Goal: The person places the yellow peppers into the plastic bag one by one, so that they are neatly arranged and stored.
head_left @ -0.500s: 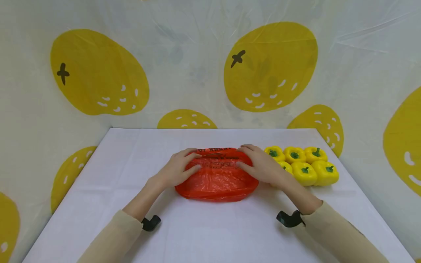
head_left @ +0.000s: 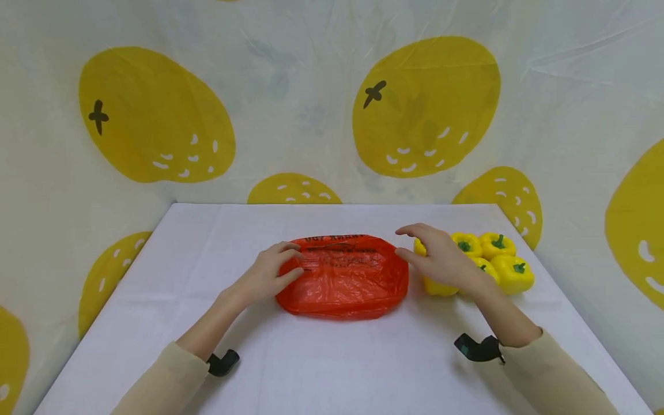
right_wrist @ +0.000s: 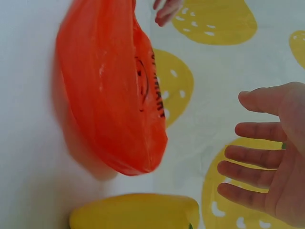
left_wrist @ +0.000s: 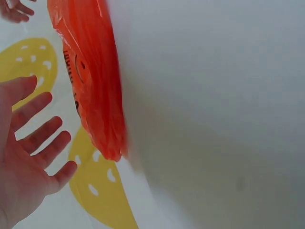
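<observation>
A red plastic bag (head_left: pixel 342 285) with black print lies at the middle of the table, its sides puffed out. Beside its left end is my left hand (head_left: pixel 267 274), fingers spread and overlapping the bag's edge in the head view. The left wrist view shows that hand (left_wrist: pixel 33 148) with nothing in its grasp, a gap between it and the bag (left_wrist: pixel 97 81). My right hand (head_left: pixel 441 259) hovers off the bag's right end, over the yellow bell peppers (head_left: pixel 513 274). In the right wrist view its fingers (right_wrist: pixel 252 155) are apart and hold nothing.
The bell peppers stand close together in two rows at the table's right, partly hidden by my right hand. A white cloth covers the table (head_left: pixel 332 363). Behind it hangs a pale curtain (head_left: pixel 295 104) printed with large yellow fruit.
Both hands have come away from the top of the bag and moved outward, the right one farther, now over the peppers. The bag stays in place.
</observation>
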The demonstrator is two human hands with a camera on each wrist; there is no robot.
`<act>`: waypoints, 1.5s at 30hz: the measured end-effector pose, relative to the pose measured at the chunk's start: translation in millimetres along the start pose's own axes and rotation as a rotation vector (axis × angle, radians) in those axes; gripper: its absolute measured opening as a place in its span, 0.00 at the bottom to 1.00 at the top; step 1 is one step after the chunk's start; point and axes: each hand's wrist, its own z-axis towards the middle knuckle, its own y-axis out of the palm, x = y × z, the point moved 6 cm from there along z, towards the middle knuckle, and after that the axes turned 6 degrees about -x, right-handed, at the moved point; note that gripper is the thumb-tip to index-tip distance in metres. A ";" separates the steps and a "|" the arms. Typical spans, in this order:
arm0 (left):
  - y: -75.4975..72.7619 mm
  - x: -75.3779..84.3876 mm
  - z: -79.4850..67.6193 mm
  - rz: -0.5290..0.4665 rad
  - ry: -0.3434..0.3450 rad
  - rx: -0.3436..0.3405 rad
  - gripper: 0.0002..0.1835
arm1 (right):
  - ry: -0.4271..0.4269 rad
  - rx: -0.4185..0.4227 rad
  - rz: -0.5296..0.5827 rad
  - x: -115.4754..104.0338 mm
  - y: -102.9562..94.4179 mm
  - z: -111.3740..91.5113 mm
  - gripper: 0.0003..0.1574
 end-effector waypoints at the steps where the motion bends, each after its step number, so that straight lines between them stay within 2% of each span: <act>1: -0.3 -2.1 -2.3 -0.005 -0.007 -0.003 0.18 | 0.005 0.003 0.004 1.9 -2.1 -2.5 0.26; 5: -2.0 -9.1 -9.6 -0.024 -0.022 -0.005 0.17 | 0.022 0.019 0.008 9.2 -10.6 -12.2 0.26; 10: -1.8 -17.5 -13.1 -0.036 -0.071 -0.059 0.18 | 0.038 0.032 0.016 16.5 -21.7 -23.5 0.25; 16: -2.9 -28.5 -15.5 -0.018 -0.088 -0.114 0.19 | 0.052 0.045 0.022 21.6 -36.7 -32.8 0.27; 23: -1.6 -41.6 -19.6 -0.030 -0.140 -0.185 0.24 | 0.049 0.048 0.032 31.5 -48.5 -43.1 0.26; 32: 0.2 -48.3 -24.0 -0.037 -0.150 -0.210 0.27 | 0.042 0.053 -0.001 54.5 -59.4 -54.5 0.25; 37: 3.5 -53.4 -26.6 -0.049 -0.182 -0.263 0.29 | 0.031 0.082 -0.002 68.1 -66.8 -60.2 0.24; 41: 5.5 -57.3 -28.0 -0.046 -0.195 -0.290 0.30 | 0.070 0.070 0.002 79.4 -69.4 -65.0 0.25; 45: 7.1 -57.3 -26.3 -0.023 -0.171 -0.300 0.31 | 0.128 0.068 -0.026 87.6 -71.3 -73.9 0.27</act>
